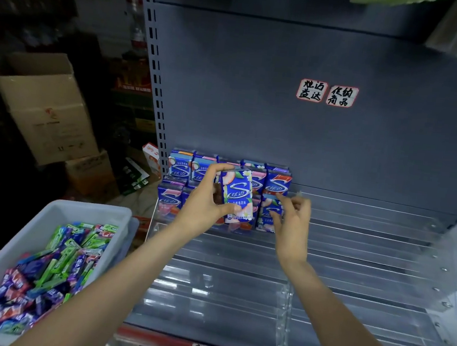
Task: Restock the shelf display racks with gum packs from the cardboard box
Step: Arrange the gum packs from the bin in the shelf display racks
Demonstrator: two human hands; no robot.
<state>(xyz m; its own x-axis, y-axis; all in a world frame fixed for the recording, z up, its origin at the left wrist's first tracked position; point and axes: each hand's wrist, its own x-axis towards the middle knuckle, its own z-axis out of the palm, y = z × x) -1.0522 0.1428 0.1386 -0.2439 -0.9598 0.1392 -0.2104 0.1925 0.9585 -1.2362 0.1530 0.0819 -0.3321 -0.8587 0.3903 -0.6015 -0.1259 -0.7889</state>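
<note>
Held pack [236,196]: blue box with a white S, peach and flower print, upright, face toward the camera, in front of the shelved rows.
Shelved packs [277,184]: same blue boxes, upright in two stepped rows at the rack's back left.
Rack [355,242]: clear stepped tiers on a grey shelf.
Loose gum [50,275]: green, purple and red packs heaped in a grey tub [57,211], lower left.

Gum packs [225,192] stand in the tiered rack's [353,259] back-left rows; a tub [48,210] of gum sits left of the shelf.
</note>
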